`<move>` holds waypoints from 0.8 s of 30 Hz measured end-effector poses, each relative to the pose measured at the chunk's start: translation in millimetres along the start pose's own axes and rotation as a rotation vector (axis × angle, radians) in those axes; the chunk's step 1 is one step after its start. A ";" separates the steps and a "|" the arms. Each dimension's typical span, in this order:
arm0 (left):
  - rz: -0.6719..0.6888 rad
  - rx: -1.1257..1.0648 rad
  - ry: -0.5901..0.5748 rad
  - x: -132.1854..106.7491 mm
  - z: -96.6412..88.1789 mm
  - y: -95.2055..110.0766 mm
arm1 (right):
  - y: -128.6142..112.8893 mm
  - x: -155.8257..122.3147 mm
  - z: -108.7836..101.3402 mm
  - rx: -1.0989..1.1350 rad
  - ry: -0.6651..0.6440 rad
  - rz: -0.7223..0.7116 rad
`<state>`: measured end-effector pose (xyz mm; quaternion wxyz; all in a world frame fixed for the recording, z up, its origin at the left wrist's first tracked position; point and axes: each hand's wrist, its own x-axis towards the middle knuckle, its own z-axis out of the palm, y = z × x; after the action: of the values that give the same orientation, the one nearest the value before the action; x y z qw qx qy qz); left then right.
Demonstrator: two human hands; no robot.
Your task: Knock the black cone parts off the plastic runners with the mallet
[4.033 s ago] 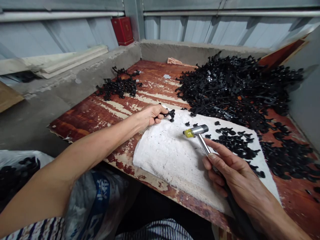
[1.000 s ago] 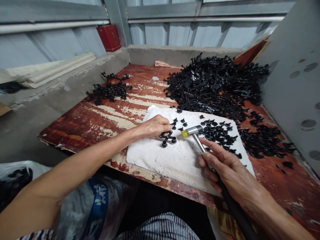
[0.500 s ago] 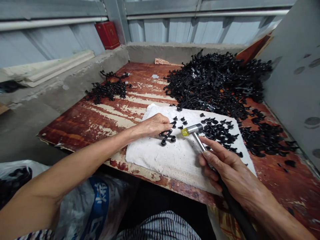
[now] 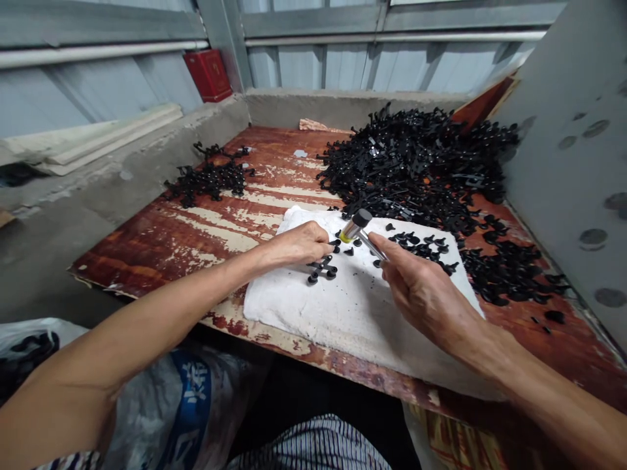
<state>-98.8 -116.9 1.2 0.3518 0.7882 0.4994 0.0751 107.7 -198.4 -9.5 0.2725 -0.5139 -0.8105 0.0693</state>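
Observation:
My left hand [image 4: 298,245] rests on a white pad [image 4: 343,307], its fingers closed on a small black plastic frame of studs [image 4: 322,269] and pinning it to the pad. My right hand [image 4: 421,294] grips a small hammer [image 4: 356,226] with a metal head and yellow face. The hammer head hangs raised just above and to the right of the frame, close to my left fingertips. Loose black studs [image 4: 421,248] lie scattered on the pad to the right of the hammer.
The pad lies on a worn red board [image 4: 196,228]. A big heap of black frames [image 4: 416,163] fills the far right, a smaller heap [image 4: 208,179] the far left. Grey walls bound the board behind and right. A plastic bag [image 4: 186,405] sits below.
My right hand has lifted the hammer and swung its head up and left, over the frame. My left hand stays on the frame, which sat at the pad's far edge four seconds ago.

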 end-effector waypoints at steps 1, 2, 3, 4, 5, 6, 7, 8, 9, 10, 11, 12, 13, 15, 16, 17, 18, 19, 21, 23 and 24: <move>0.002 -0.014 0.002 -0.2 0.3 -0.2 | -0.2 0.9 0.2 -0.007 0.026 -0.007; -0.004 -0.025 0.003 -0.5 0.5 -0.3 | -0.2 1.3 0.7 -0.010 0.072 -0.008; -0.017 -0.034 0.005 -0.8 0.6 -0.3 | 0.0 1.2 1.7 -0.015 0.112 -0.009; -0.033 -0.039 0.006 -1.1 0.7 -0.2 | 0.7 1.0 3.2 -0.029 0.125 -0.013; -0.047 -0.042 0.005 -1.4 0.8 -0.1 | 1.8 0.9 5.0 -0.048 0.113 -0.019; -0.052 -0.043 0.005 -1.6 0.9 -0.1 | 2.9 0.9 6.7 -0.068 0.078 -0.025; -0.048 -0.044 0.008 -1.7 1.1 -0.4 | 4.0 1.2 8.0 -0.084 0.036 -0.030; -0.037 -0.044 0.011 -1.7 1.4 -0.9 | 4.5 1.8 8.4 -0.095 -0.002 -0.036; -0.025 -0.044 0.012 -1.6 1.6 -1.6 | 4.3 2.5 7.9 -0.100 -0.014 -0.039; -0.016 -0.044 0.011 -1.4 1.9 -2.3 | 3.3 3.4 6.5 -0.099 0.011 -0.046; -0.011 -0.045 0.010 -1.3 2.1 -3.0 | 1.6 4.4 4.5 -0.095 0.052 -0.053; -0.010 -0.047 0.008 -1.1 2.2 -3.4 | -0.2 5.4 2.7 -0.094 0.099 -0.059; -0.014 -0.048 0.004 -1.1 2.2 -3.4 | -1.9 6.3 1.4 -0.096 0.142 -0.060; -0.035 -0.046 0.001 -1.5 2.0 -2.4 | -2.8 7.9 2.2 -0.134 0.137 -0.047; -0.044 -0.044 -0.001 -1.9 1.8 -1.6 | -1.8 8.5 4.1 -0.167 0.081 -0.030; -0.048 -0.041 -0.001 -2.5 1.7 -0.8 | 0.0 8.8 6.4 -0.200 0.005 -0.015; -0.047 -0.041 -0.001 -3.0 1.6 -0.2 | 2.0 8.8 8.6 -0.221 -0.064 -0.009; -0.042 -0.041 -0.002 -3.4 1.6 0.0 | 3.8 8.5 10.2 -0.222 -0.103 -0.011; -0.037 -0.041 0.001 -3.8 2.0 -1.0 | 4.8 7.3 10.6 -0.172 -0.042 -0.027; -0.037 -0.045 0.004 -3.4 2.8 -3.2 | 2.4 5.3 8.5 -0.103 0.128 -0.060; -0.036 -0.047 0.003 -3.1 3.4 -4.3 | 0.8 4.3 7.6 -0.087 0.198 -0.069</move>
<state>-101.9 -120.0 -3.3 0.3708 0.7705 0.5121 0.0818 103.0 -193.1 -14.6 0.3309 -0.5014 -0.7990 -0.0262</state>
